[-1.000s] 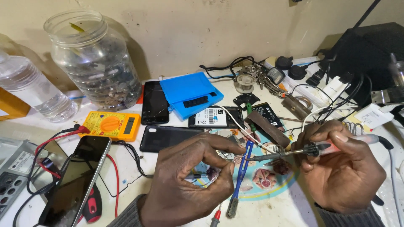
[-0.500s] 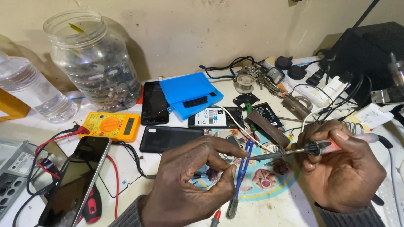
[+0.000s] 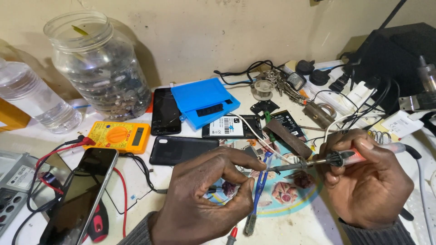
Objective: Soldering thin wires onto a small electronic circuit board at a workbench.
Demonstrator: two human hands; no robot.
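Observation:
My right hand [image 3: 368, 181] grips a soldering iron [image 3: 318, 161] with a clear reddish handle, its metal tip pointing left toward my left hand. My left hand [image 3: 204, 199] is curled low at the centre, thumb and forefinger pinched on something too small to make out, close to the iron's tip. Blue tweezers [image 3: 260, 186] lie just beneath the fingers on a round printed mat [image 3: 290, 193]. A thin white wire [image 3: 259, 134] runs across the mat toward the tip.
A yellow multimeter [image 3: 119, 135] with red and black leads sits left. Several phones and a blue phone case [image 3: 202, 100] lie behind. A glass jar [image 3: 102, 68] and plastic bottle [image 3: 34, 97] stand back left. Cables, keys and a black box [image 3: 395, 54] crowd the right.
Both hands stay nearly in place. My left fingers have curled tighter into a pinch near the iron's tip.

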